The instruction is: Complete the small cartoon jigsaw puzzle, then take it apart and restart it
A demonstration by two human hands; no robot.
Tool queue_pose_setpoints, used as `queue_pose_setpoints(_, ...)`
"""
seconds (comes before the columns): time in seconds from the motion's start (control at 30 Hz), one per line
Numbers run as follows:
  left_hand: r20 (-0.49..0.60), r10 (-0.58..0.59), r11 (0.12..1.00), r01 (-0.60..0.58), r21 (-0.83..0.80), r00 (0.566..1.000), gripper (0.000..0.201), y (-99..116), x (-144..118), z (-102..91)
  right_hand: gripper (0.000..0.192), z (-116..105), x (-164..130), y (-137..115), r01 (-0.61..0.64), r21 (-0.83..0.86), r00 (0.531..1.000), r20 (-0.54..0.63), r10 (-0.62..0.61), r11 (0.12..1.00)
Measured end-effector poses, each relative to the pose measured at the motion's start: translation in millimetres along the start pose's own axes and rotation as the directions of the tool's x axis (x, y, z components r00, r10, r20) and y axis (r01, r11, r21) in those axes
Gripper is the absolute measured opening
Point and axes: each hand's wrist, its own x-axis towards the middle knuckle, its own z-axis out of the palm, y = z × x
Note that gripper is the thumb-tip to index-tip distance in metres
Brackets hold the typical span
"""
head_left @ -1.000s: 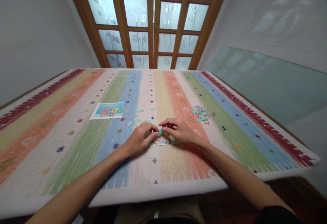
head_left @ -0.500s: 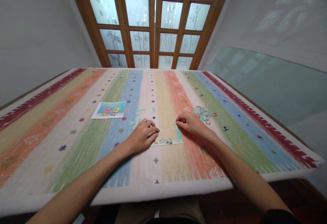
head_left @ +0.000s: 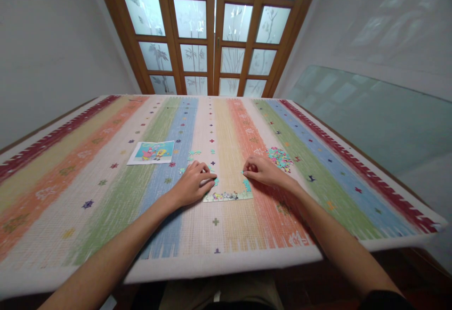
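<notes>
My right hand point(head_left: 264, 171) is closed in a pinch at the right, with a small teal puzzle piece point(head_left: 242, 172) at its fingertips. Just below it, teal joined pieces point(head_left: 246, 185) rise from the right end of the assembled puzzle strip point(head_left: 229, 197). My left hand point(head_left: 193, 183) rests at the strip's left end, fingers curled and pressed together, thumb and index finger at a teal puzzle piece point(head_left: 216, 182). The palm and lower fingers hide part of that side. Loose teal pieces point(head_left: 192, 153) lie beyond my left hand.
A pile of mixed puzzle pieces point(head_left: 280, 158) lies to the right, beyond my right forearm. A printed cartoon picture point(head_left: 151, 152) lies flat at the left. The striped cloth point(head_left: 116, 206) covers the table, with wooden glass doors point(head_left: 214, 41) behind it.
My left hand has shifted slightly left, showing more of the strip's left end and a teal piece at its fingertips. My right hand has barely moved.
</notes>
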Motion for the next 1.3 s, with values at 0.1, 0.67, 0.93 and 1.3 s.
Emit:
queue_pose_setpoints(0.1, 0.013, 0.005, 1.000, -0.005, -0.001, 1.000, 0.025, -0.7, -0.2, -1.1, 0.008, -0.3, -0.6, 0.9, 0.010, 0.008, 1.000, -0.011, -0.010, 1.000)
queue_pose_setpoints(0.67, -0.019, -0.229, 0.936, 0.215, -0.278, 0.973, 0.010, 4.8, 2.8, -8.7, 0.014, 2.3, -1.1, 3.8, -0.069, 0.287, 0.997, -0.009, 0.075, 0.955)
queue_pose_setpoints(0.93, 0.006, -0.212, 0.873, 0.192, -0.449, 0.977, 0.020, -4.8, -2.9, -19.4, 0.015, 1.2, -4.6, 4.8, -0.189, 0.522, 0.982, 0.103, 0.159, 0.832)
queue_pose_setpoints(1.3, 0.047, -0.162, 0.919, 0.168, -0.357, 0.986, 0.022, -9.2, -7.4, -25.4, 0.010, 0.2, -4.1, 2.5, -0.148, 0.452, 0.989, 0.087, 0.122, 0.880)
